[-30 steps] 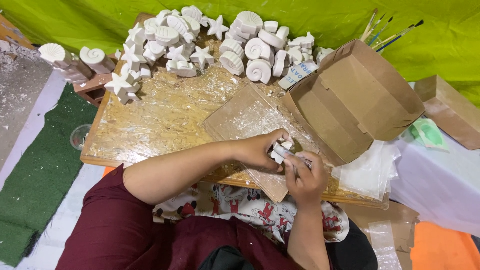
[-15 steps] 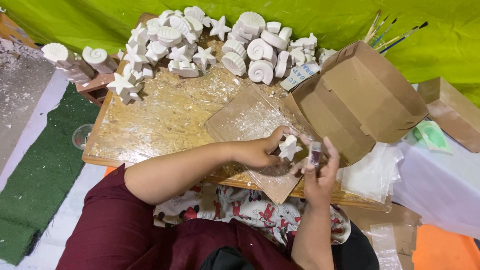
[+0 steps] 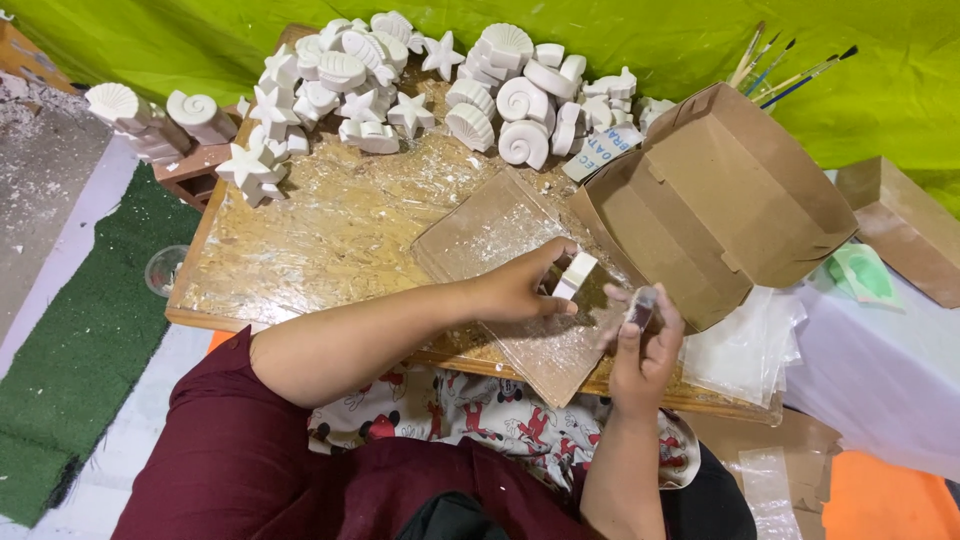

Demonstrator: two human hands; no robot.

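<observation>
Your left hand is pinching a small white plaster piece between thumb and fingertips, holding it just above the clear plastic sheet. Your right hand is closed around a small dark-tipped tool, upright in the fingers, just beside that piece but not touching it.

Take the wooden board as the anchor: it's chipboard under a shiny film, dusted white, and the clear sheet lies on its near right part, overhanging the near edge. Along the board's far edge sits a heap of white plaster casts, starfish, scallop shells and spiral shells all piled together. Off the board's left far corner, two more shell casts stand on blocks.

At the board's right end an open brown cardboard box lies tipped, flaps out, and behind it paintbrushes stick up. Between the heap and the box a white label with blue print lies flat. Right of the box sit a second cardboard piece, a pale green packet and a stack of clear bags.

Behind the board hangs a bright green cloth; left of the board runs a dark green mat on a pale floor.
</observation>
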